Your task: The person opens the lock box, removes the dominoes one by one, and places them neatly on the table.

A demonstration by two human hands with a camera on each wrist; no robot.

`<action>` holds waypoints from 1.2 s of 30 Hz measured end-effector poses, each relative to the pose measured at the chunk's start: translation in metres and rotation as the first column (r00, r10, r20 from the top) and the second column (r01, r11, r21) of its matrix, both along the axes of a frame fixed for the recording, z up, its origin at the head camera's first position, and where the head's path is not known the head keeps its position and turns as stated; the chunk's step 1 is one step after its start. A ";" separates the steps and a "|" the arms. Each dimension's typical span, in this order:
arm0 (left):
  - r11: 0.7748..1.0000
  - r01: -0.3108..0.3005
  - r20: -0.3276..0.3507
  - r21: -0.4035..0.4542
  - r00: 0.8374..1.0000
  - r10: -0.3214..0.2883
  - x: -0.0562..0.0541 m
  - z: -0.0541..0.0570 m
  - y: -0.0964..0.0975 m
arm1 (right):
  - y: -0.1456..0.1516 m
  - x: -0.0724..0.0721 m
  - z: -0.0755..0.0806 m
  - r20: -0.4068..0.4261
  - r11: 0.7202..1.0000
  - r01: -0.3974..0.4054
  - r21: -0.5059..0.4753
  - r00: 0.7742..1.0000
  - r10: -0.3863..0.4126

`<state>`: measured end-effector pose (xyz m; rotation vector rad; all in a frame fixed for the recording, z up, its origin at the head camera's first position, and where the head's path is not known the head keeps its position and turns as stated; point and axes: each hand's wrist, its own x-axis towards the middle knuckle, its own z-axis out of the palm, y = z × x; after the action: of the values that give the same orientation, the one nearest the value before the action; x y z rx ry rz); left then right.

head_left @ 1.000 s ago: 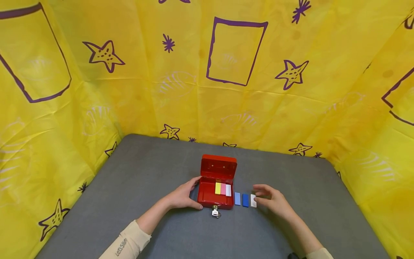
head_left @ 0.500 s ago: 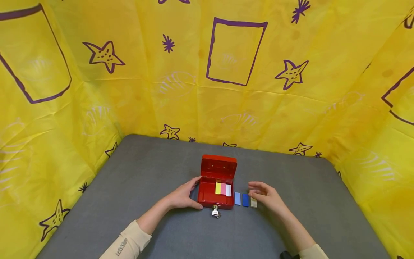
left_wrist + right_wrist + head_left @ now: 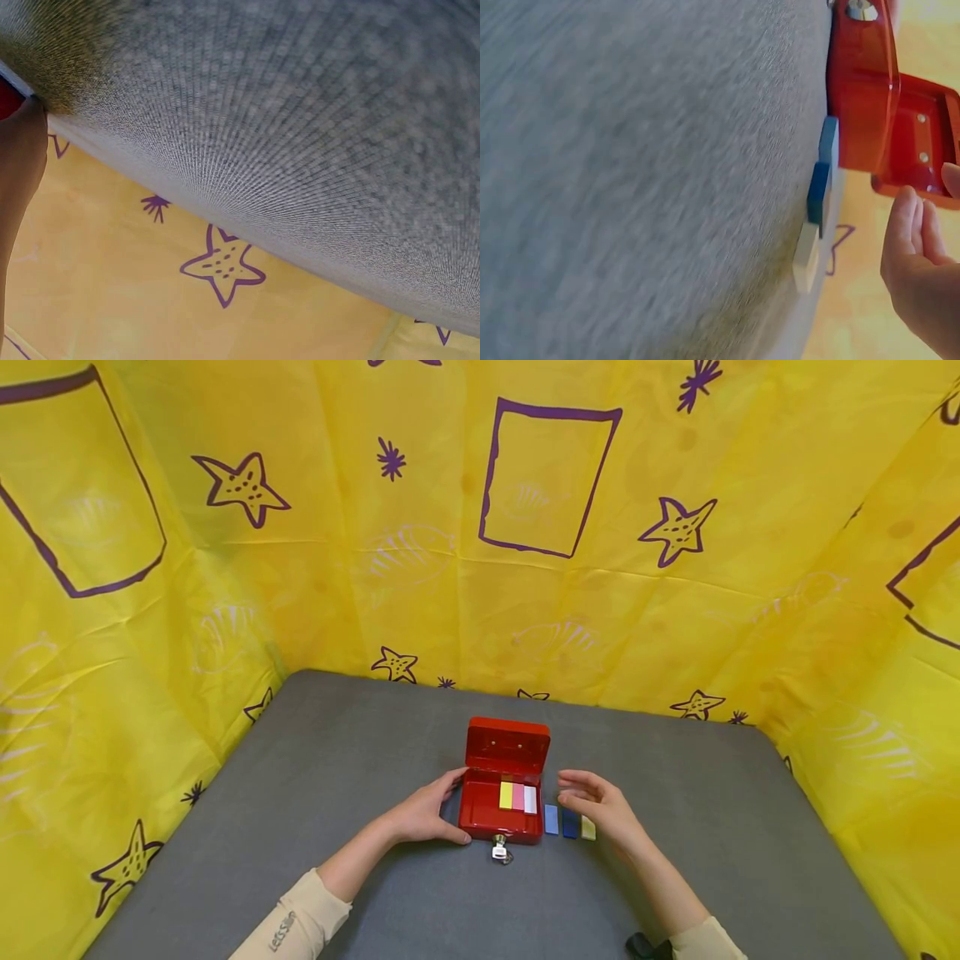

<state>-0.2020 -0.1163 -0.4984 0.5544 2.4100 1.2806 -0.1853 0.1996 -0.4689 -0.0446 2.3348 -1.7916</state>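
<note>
A red cash box (image 3: 478, 820) stands on the grey table with its lid (image 3: 507, 739) raised. Inside, at its right, yellow (image 3: 506, 796), pink (image 3: 517, 797) and whitish (image 3: 530, 801) blocks lie side by side. My left hand (image 3: 426, 814) holds the box's left end, thumb at the front corner, fingers toward the back. Right of the box lie a light blue block (image 3: 551, 820), a darker blue block (image 3: 570, 827) and a cream block (image 3: 805, 259). Over these, my right hand (image 3: 609, 814) hovers near the box, thumb and fingers apart with nothing between them.
A key with a ring (image 3: 500, 852) hangs from the lock at the box's front. Yellow patterned cloth (image 3: 420, 585) rises behind and at both sides of the grey table (image 3: 360, 727). A dark object (image 3: 647, 946) sits by the right sleeve.
My right hand has moved left and slightly away from me, from beside the cream block toward the box, shading the blocks below. The left hand and the box stay put.
</note>
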 end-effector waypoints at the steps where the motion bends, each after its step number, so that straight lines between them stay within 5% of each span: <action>1: 1.000 0.001 -0.001 0.001 1.000 -0.001 0.000 0.000 0.000 | -0.002 0.000 0.001 -0.001 1.000 -0.001 -0.005 1.000 0.001; 36: 1.000 0.009 0.001 0.022 1.000 -0.009 0.000 0.000 -0.001 | -0.042 -0.004 0.003 -0.063 0.988 -0.152 -0.039 0.987 0.149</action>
<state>-0.2023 -0.1170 -0.4984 0.5700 2.3920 1.3047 -0.1894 0.1574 -0.4663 -0.2775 2.2649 -1.7910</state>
